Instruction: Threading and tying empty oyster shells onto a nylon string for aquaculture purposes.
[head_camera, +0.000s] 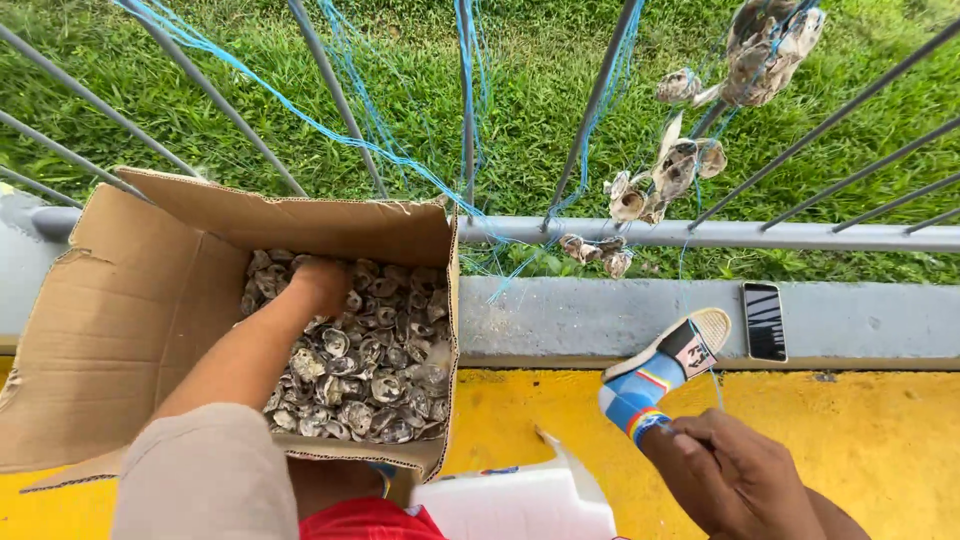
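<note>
- Head view, looking straight down: my left hand (320, 283) is plunged into the cardboard box (110, 330), fingers curled down among the oyster shells (375, 370) at the far left corner of the heap; I cannot tell whether it has closed on one or just rests on them.
- The shells fill the floor of the box, pale grey, lying every which way, no common direction to them.
- The box sits at the near left, its flaps thrown open, one big flap spread out to the left.
- My right hand (735, 470) is at the near right, over the yellow floor (860, 440), fingertips pressed together, pinching a thin blue string (716, 385).
- That string runs up from my fingers toward the far side, its long axis near to far, leaning slightly right.
- My foot in a striped sock (660, 370) lies just left of the hand, toes pointing far and right, touching the grey concrete kerb (560, 320).
- A dark phone (764, 320) lies flat on the kerb, its long axis near to far.
- Beyond, on the metal railing (800, 235), strung shells (665, 170) dangle on blue lines, with grass (540, 90) behind.
</note>
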